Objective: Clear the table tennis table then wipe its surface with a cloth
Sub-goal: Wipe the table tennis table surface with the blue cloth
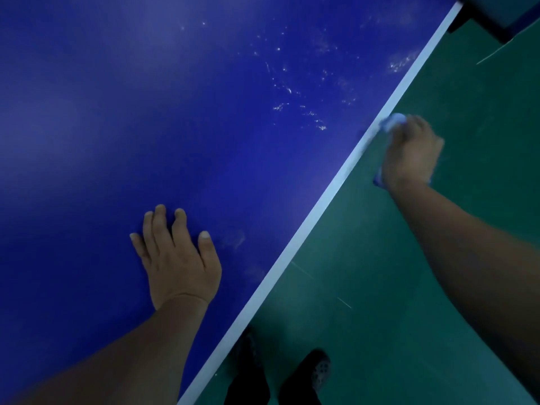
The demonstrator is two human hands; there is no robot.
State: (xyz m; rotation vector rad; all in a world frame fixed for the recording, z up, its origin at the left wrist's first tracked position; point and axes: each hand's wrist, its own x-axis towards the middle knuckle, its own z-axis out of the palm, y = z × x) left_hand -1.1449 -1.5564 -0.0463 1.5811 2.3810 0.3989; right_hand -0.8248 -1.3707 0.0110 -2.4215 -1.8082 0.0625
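table tennis bench [146,112]: blue top fills the view from 6 round to 12 o'clock; its white edge line [321,206] runs diagonally from 6 o'clock up to 1 o'clock.
cloth [393,121]: pale blue, bunched, blurred; at 3 o'clock, right at the white edge, showing beyond the fingers and again below the wrist.
right hand [412,156]: fingers curled round the cloth, held at the bench edge, partly over the green floor [438,258].
left hand [178,258]: flat on the blue top at 7 o'clock, fingers spread and straight, holding nothing.
clearing: judged done for the part in view; no bats, balls or other loose items show on the surface.
wiping: judged under way, not finished; white specks and smears [292,92] remain at 1 o'clock, and fainter smudges sit just beside the left thumb.
left to do: the marked patch toward 1 o'clock; the rest of the bench lies outside the view.
other: dark shoes [318,372] at 6 o'clock on the floor.
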